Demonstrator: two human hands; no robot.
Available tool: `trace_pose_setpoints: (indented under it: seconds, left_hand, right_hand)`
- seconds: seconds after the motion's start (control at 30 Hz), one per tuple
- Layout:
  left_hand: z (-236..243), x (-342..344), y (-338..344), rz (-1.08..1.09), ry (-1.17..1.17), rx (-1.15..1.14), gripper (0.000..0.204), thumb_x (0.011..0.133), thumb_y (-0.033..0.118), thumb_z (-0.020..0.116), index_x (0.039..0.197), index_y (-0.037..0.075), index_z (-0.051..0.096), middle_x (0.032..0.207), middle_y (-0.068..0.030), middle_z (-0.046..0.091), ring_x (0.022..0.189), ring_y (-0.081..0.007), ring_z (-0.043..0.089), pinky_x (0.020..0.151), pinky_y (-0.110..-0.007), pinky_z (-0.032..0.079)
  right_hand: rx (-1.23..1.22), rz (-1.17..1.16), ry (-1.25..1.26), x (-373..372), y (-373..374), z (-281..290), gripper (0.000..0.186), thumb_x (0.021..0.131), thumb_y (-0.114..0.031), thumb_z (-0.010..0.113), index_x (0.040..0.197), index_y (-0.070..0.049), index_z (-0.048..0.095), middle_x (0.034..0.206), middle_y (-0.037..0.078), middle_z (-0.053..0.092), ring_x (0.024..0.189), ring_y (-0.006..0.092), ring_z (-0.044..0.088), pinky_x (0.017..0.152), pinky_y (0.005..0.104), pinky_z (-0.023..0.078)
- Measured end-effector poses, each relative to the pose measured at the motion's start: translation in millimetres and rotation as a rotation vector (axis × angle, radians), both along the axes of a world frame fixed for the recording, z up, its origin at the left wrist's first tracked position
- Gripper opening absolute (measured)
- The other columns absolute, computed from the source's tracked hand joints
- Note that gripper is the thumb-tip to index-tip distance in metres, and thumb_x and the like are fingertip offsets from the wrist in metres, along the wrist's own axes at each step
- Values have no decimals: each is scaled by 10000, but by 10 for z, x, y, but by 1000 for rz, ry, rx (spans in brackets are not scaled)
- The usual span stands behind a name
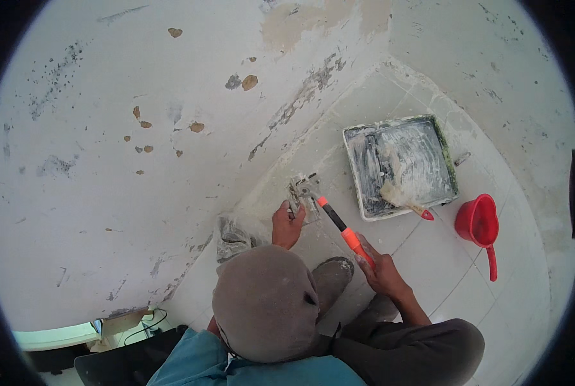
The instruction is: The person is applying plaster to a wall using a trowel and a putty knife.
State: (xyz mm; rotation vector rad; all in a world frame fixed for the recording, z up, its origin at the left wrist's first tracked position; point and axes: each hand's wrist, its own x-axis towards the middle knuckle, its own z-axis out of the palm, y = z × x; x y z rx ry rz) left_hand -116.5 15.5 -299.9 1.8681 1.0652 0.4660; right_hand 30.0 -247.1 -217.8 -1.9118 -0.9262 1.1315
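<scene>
I record the right hand (383,273) clamped around the orange-and-black handle of a long-handled tool (334,217), apparently a hammer; its long axis runs forward and leftward from that grip to a metal head (305,187) near the wall's foot. The left hand (287,225) is nearer the head, which lies just ahead and rightward of its curled fingers; whether these clamp metal, I cannot tell.

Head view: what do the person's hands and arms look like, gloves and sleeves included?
The left hand and right hand are ungloved, with no wristband visible. The right forearm is bare up to dark grey cloth, possibly a sleeve. The shirt is teal.
</scene>
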Motion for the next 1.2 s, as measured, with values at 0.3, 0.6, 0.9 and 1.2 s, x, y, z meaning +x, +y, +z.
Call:
trace_pose_setpoints:
  seconds: [0.3,0.6,0.9,1.2]
  left_hand:
    - [30,-89,63,-55,53,-6,295,986,232,677,1011,-52,603,647,-68,622,570,-77,519,506,-301,402]
    - [-143,-287,198,-94,172,216,390,977,256,681,1125,-96,601,682,-93,644,595,-130,587,536,-324,458]
    - [82,-127,56,206,-16,-323,587,969,318,718,1282,-151,554,674,-78,621,535,-135,558,471,-323,427]
    - [31,-187,85,-19,-40,-264,371,1022,249,651,1223,-57,584,639,1,574,494,-68,473,435,-278,357]
  right_hand:
    - [216,-33,68,-29,43,-214,559,1066,-232,530,1565,-31,380,1409,281,589,1288,377,611,1073,397,460]
    - [-12,-79,501,-76,150,-90,538,1083,-254,512,1565,-45,401,1138,180,692,998,222,648,918,366,510]
    - [75,-122,-15,86,-49,30,541,1058,-220,558,1566,-100,413,1189,246,694,879,334,732,819,398,550]
    - [98,-6,-65,19,-117,-19,560,1046,-229,572,1569,-120,406,1260,267,658,978,453,692,882,438,551]
